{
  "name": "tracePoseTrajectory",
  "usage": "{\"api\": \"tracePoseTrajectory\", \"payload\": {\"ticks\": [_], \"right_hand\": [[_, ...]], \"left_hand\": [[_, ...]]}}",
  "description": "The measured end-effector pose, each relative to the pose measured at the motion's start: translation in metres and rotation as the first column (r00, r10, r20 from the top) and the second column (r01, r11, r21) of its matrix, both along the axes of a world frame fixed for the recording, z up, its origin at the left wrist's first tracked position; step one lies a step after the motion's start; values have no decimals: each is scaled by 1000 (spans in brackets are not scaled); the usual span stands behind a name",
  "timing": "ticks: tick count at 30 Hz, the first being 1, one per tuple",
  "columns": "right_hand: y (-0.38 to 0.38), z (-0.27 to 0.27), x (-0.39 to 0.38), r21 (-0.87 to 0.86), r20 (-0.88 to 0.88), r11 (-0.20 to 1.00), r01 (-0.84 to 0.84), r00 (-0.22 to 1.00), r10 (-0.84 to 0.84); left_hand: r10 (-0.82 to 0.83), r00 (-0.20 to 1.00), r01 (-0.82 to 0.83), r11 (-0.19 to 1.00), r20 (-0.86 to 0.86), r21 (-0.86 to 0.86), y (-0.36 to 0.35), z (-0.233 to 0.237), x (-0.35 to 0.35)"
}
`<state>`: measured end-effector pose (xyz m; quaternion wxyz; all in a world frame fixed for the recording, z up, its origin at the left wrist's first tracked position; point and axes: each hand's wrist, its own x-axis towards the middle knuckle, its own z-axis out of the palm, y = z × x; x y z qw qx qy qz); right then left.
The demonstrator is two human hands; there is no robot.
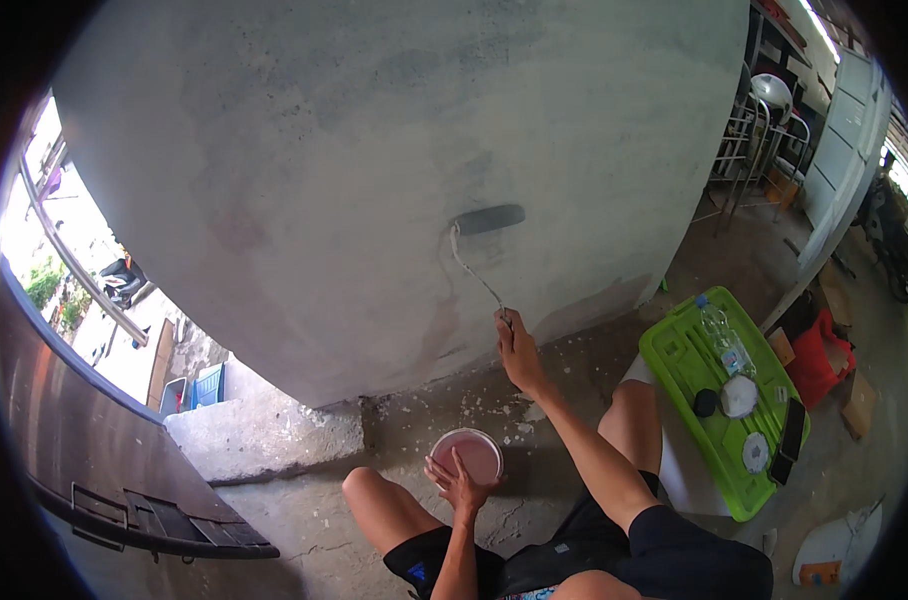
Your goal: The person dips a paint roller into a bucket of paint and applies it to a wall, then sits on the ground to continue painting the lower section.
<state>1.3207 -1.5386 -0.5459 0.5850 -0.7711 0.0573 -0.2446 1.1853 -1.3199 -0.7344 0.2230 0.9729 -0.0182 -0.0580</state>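
My right hand (518, 350) is closed round the handle of a paint roller (489, 218). The roller's grey sleeve lies against the pale grey wall (354, 180), a little above its lower part. Its bent wire frame runs down to my fist. Between my knees stands a small round bucket (486, 450) with a pinkish inside and a light rim. My left hand (459, 487) holds the bucket from its near side, fingers apart over the rim and thumb towards the right. What lies beneath that palm is hidden.
A green plastic lid or tray (664, 350) on my right carries a clear bottle (719, 335), a white round piece (739, 396) and dark items. Behind it is a red bag (824, 360). A concrete step (274, 425) and brown door (94, 430) stand left.
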Motion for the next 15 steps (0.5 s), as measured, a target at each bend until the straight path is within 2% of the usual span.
{"api": "tracePoseTrajectory", "payload": {"ticks": [5, 7, 8, 10, 15], "right_hand": [[13, -58, -18, 42, -66, 999, -4, 998, 7], [23, -78, -29, 235, -156, 972, -22, 986, 60], [30, -85, -33, 234, -156, 972, -22, 986, 60], [47, -89, -38, 589, -134, 804, -84, 971, 199], [52, -84, -18, 649, -84, 759, -60, 985, 149]], "left_hand": [[3, 1000, -3, 1000, -9, 22, 0, 0, 2], [5, 1000, -5, 1000, -18, 27, 1, -2, 3], [5, 1000, -4, 1000, -20, 27, 1, -3, 3], [0, 1000, 1, 1000, -29, 26, 1, -4, 2], [11, 998, -10, 1000, -57, 23, 1, -3, 3]]}}
